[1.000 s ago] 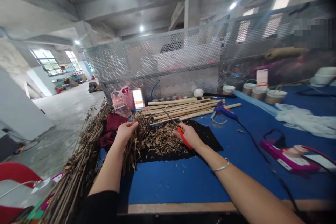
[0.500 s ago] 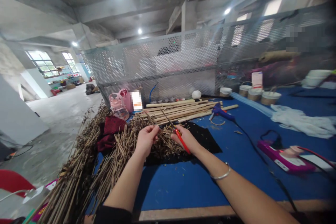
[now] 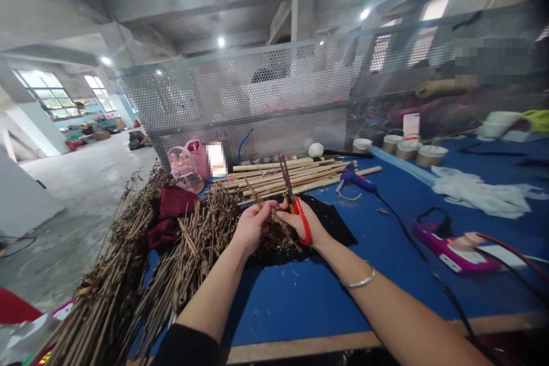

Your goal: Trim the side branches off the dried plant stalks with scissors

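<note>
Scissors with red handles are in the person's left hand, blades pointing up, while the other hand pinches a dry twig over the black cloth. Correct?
Not quite: the head view shows the scissors in the right hand. The left hand pinches the dry twig over the black cloth.

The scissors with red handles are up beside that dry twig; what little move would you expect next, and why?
Probably a snip. The right hand holds the scissors with blades pointing up, right beside the twig that the left hand pinches over the pile of cut bits. Whether the blades are open is too blurred to tell.
</note>
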A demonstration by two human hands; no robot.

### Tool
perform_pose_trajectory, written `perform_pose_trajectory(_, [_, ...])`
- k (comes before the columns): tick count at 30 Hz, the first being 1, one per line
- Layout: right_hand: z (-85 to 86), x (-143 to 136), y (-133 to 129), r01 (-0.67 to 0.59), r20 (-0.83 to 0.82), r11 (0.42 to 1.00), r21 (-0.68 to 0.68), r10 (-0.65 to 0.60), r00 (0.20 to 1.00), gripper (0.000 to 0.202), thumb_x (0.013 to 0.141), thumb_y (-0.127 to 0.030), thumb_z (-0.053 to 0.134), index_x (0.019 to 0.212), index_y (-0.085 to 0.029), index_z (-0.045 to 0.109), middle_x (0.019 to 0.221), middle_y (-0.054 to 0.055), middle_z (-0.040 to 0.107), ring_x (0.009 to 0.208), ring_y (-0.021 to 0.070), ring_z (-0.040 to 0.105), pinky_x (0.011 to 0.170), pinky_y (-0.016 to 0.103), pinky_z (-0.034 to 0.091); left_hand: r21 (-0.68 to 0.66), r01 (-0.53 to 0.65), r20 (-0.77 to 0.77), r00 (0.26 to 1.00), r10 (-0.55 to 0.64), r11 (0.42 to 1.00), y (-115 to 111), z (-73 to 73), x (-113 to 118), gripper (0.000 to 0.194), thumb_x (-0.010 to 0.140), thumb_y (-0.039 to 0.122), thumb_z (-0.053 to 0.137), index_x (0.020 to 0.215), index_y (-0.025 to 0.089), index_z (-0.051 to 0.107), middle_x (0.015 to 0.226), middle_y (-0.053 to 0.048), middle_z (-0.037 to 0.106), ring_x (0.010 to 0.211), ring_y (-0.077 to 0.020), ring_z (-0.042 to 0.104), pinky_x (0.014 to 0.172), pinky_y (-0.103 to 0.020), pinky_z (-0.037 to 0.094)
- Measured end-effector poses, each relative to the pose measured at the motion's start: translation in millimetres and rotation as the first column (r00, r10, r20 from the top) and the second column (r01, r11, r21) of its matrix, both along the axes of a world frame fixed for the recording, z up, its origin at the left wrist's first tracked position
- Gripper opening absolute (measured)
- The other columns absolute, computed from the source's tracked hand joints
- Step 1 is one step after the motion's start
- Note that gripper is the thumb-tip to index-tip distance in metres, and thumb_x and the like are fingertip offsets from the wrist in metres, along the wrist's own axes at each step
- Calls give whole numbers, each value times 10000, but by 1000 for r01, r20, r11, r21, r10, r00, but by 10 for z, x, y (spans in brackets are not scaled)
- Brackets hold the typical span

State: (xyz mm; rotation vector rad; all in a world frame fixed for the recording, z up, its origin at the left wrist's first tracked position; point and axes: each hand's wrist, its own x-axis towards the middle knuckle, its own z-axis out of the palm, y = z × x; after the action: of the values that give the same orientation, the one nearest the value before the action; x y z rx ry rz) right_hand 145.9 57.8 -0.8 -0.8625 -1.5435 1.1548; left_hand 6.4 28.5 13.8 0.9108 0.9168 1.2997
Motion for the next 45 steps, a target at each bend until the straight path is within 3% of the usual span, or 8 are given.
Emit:
perform_pose_trajectory(8, [-23,-19,-35,-179,-67,967,-182,169,983,296,722,-460,547,728,-187,433,604,-10,561,444,89,421,415,221,304,84,-126,-113,984,135,989,82,-49,-21,458,596,420,699,923,109,622,521,64,438,412,-22,322,395,-164,221])
perform_pose_trajectory(12, [-16,-30,-48,-182,-16,976,-119,181,983,293,648,-385,653,691,-176,453,606,-26,527,533,96,449,518,232,360,96,-79,-128,988,91,992,41,-100,-61,461,602,416,698,934,107,618,551,41,495,435,-34,379,401,-159,280])
perform_pose_trajectory(16, [-32,-20,-49,-212,19,972,-105,215,976,293,590,-329,696,700,-172,475,625,-40,491,568,95,444,558,237,364,58,-89,-37,995,92,994,-17,-62,-137,591,647,470,648,1141,184,495,865,-47,620,536,-70,509,380,-148,320])
perform_pose_trajectory(20, [-68,-38,-40,-342,-93,906,-249,329,940,335,555,-345,705,708,-182,456,616,-49,474,526,82,434,514,230,347,35,-111,13,994,111,993,3,-26,-217,580,683,491,602,1166,212,441,909,-54,622,473,-47,474,339,-138,270])
perform_pose_trajectory(26, [-29,-30,-7,-519,-319,795,-313,427,846,346,574,-294,688,688,-207,374,537,-75,426,420,56,368,393,192,272,160,-170,-224,953,203,972,73,-134,-227,294,741,395,546,917,161,516,662,19,523,450,-52,415,382,-155,322])
perform_pose_trajectory(32, [15,106,59,-631,-412,707,-321,495,765,294,611,-221,641,704,-207,363,499,-84,405,386,42,326,361,157,203,314,-253,-639,656,401,915,65,-136,-326,253,835,294,377,711,162,554,570,14,502,501,-91,447,512,-201,341])
perform_pose_trajectory(41, [82,205,97,-591,-329,734,-334,497,803,324,580,-231,672,680,-203,366,506,-87,411,358,34,329,345,164,211,398,-298,-869,182,461,868,-19,-35,-476,301,856,284,337,800,181,615,732,-55,630,672,-157,553,638,-245,374])
perform_pose_trajectory(45, [40,206,140,-487,-311,820,-301,398,863,349,569,-257,707,695,-203,386,521,-80,437,383,47,370,369,184,251,379,-230,-901,130,414,896,-82,13,-493,279,835,285,401,984,198,620,953,-76,641,845,-190,584,747,-270,402])
